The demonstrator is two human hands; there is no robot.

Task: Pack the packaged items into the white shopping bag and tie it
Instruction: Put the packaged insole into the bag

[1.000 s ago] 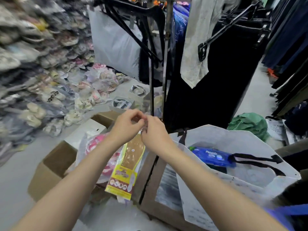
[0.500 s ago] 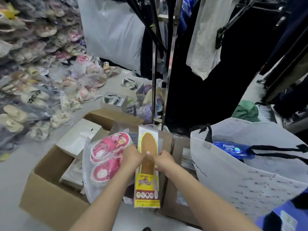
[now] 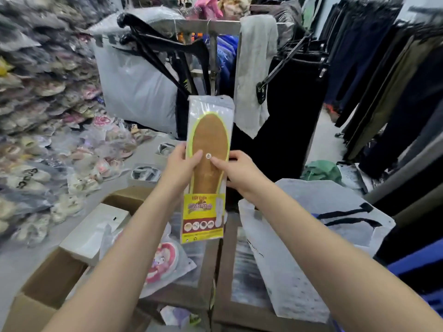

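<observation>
Above the cardboard box (image 3: 40, 291), left hand (image 3: 178, 165) and right hand (image 3: 238, 172) pinch the insole pack (image 3: 209, 144) by its edges, now raised upright; white shopping bag (image 3: 282, 271) drop likely next.

— What can't be read?
— Small print on the insole pack (image 3: 208, 149); the fingers of the left hand (image 3: 178, 170) and right hand (image 3: 241, 174) are hidden behind it.
— The white shopping bag (image 3: 285, 274)?
— Its inside is hidden. The bagged shoes (image 3: 36, 116) are blurred.
</observation>
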